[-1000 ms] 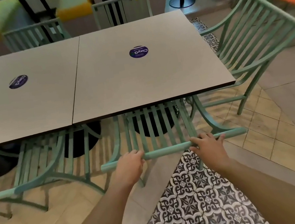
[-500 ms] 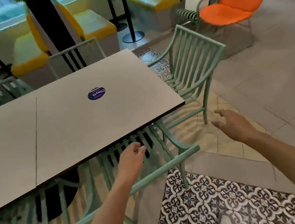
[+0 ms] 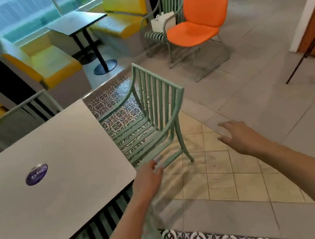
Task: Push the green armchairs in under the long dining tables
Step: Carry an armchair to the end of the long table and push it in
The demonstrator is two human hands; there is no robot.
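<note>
A green slatted armchair (image 3: 156,107) stands at the end of the long dining table (image 3: 60,168), its seat pulled out from under the tabletop. Another green armchair (image 3: 151,232) sits tucked under the table's near side, below my left forearm. My left hand (image 3: 148,179) hovers with relaxed fingers beside the table's corner, holding nothing. My right hand (image 3: 238,138) reaches forward over the floor with straight spread fingers, to the right of the end armchair and apart from it. A third green armchair (image 3: 23,117) stands at the table's far side.
An orange lounge chair (image 3: 199,25) and a green armchair (image 3: 158,24) with a white bag on it stand at the back. Yellow booth seats (image 3: 54,65) and a small dark table (image 3: 76,22) lie behind. Tiled floor stretches to the right.
Both hands let go of the near armchair's backrest, now under the table. The view turned right toward the end armchair, and my right hand reached forward.
</note>
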